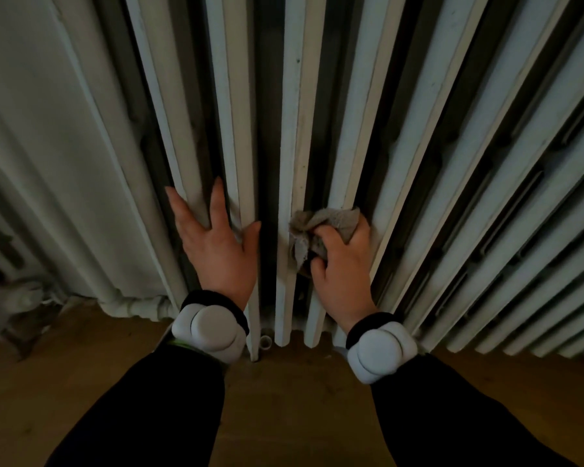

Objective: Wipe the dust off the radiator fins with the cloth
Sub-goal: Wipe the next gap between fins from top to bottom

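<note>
While gripping the bunched grey cloth [327, 224] in curled fingers of the right hand [344, 267] against a middle radiator fin [354, 129], bracing further left with the left hand [216, 244] spread flat; likely wiping lengthwise, farther along it.

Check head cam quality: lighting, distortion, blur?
Head view: dim and underexposed, gaps between the radiator fins go black; wide-angle lens splays the straight fins outward toward the edges; cloth in the right hand looks slightly soft; no glare.

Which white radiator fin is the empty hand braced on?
The white fin running up between the left hand's spread fingers, left of where the right hand holds the crumpled grey cloth.
</note>
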`<state>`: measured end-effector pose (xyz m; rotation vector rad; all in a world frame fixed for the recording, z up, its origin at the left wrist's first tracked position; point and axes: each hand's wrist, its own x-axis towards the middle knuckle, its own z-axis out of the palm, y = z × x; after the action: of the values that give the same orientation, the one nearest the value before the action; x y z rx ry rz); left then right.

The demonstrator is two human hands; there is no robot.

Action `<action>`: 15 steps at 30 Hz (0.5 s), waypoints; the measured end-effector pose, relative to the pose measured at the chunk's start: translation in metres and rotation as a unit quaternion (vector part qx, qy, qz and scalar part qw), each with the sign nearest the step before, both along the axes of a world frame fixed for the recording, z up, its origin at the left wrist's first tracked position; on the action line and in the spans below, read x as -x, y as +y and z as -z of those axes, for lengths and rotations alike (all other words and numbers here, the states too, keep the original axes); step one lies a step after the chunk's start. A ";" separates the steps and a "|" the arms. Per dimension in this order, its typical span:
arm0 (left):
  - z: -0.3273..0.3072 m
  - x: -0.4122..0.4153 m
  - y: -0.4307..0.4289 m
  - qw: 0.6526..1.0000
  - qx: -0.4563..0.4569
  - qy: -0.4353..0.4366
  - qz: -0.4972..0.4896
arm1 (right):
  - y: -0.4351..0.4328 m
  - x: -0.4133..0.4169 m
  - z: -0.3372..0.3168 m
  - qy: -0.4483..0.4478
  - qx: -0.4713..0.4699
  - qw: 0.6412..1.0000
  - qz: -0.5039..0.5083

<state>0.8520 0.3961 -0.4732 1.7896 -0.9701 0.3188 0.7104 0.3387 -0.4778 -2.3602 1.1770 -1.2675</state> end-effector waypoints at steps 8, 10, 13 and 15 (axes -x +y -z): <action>0.001 0.001 0.000 1.000 -0.006 -0.006 0.000 | -0.001 0.001 0.000 0.004 -0.012 1.000 -0.013; 0.004 0.000 -0.001 1.000 -0.014 -0.010 -0.002 | -0.002 0.003 0.001 0.013 -0.022 0.999 -0.026; 0.011 0.004 0.003 1.000 -0.030 -0.006 -0.006 | -0.001 0.010 0.000 0.029 -0.033 0.998 -0.052; 0.018 0.008 0.007 0.999 -0.051 0.005 -0.008 | 0.001 0.014 -0.005 0.034 -0.030 0.997 -0.060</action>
<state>0.8438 0.4027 -0.4909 1.8893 -0.9805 0.2739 0.6968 0.3400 -0.4731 -2.4068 1.0576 -1.1067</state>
